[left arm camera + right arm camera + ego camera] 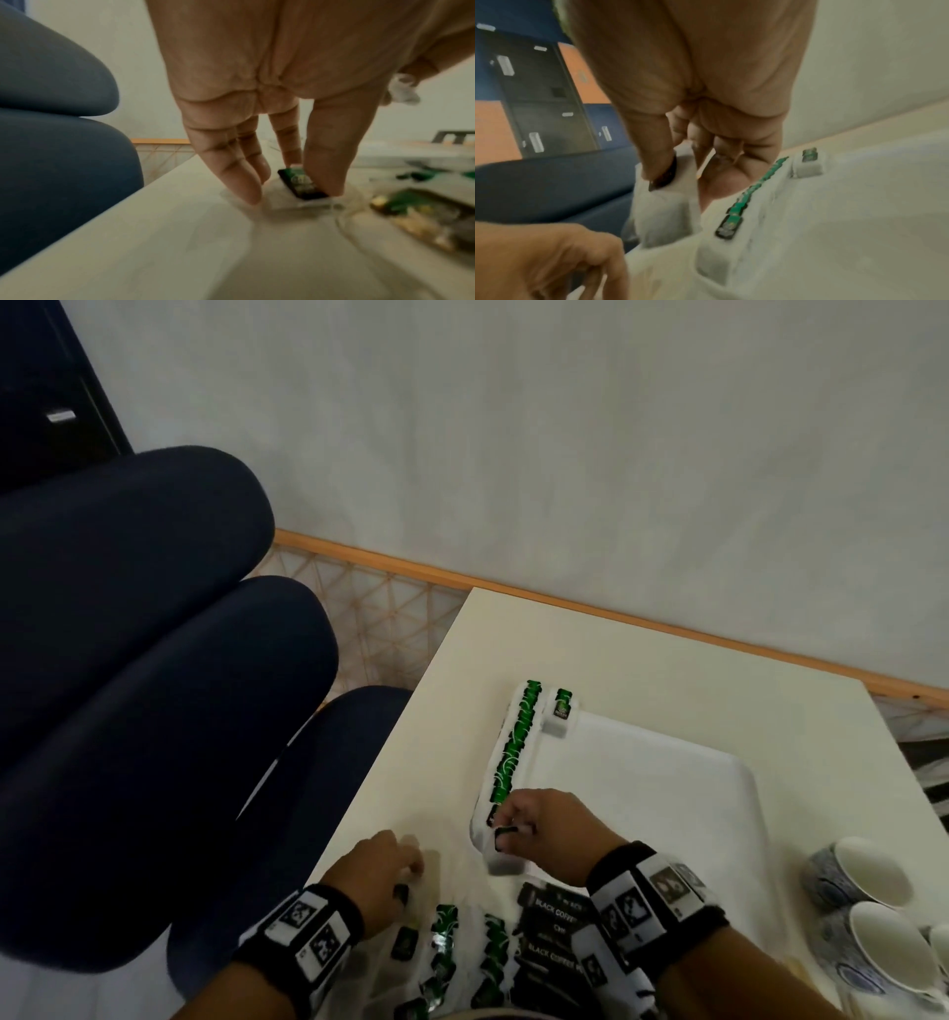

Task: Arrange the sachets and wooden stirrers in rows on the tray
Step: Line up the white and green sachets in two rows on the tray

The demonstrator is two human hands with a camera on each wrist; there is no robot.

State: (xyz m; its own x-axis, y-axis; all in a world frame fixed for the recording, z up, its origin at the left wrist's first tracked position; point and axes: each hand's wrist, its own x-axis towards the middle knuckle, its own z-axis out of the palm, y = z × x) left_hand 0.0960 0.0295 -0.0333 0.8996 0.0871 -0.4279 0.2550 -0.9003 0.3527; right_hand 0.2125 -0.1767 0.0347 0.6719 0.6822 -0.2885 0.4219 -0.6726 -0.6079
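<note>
A white tray [667, 788] lies on the table with a row of green-labelled sachets [513, 747] along its left edge. A single sachet [561, 711] stands at the far end beside that row. My right hand [506, 832] is at the row's near end and pinches a white sachet [664, 203] by its dark tag, just above the tray's left rim. My left hand [405, 880] is down on the table left of the tray, where thumb and forefinger pinch a green-tagged sachet [300, 184]. No wooden stirrers are in view.
Loose green sachets [444, 937] and black coffee sachets [552, 927] lie at the table's near edge between my wrists. White cups [868, 875] stand at the right of the tray. Dark blue chair cushions [128, 660] sit close to the table's left edge.
</note>
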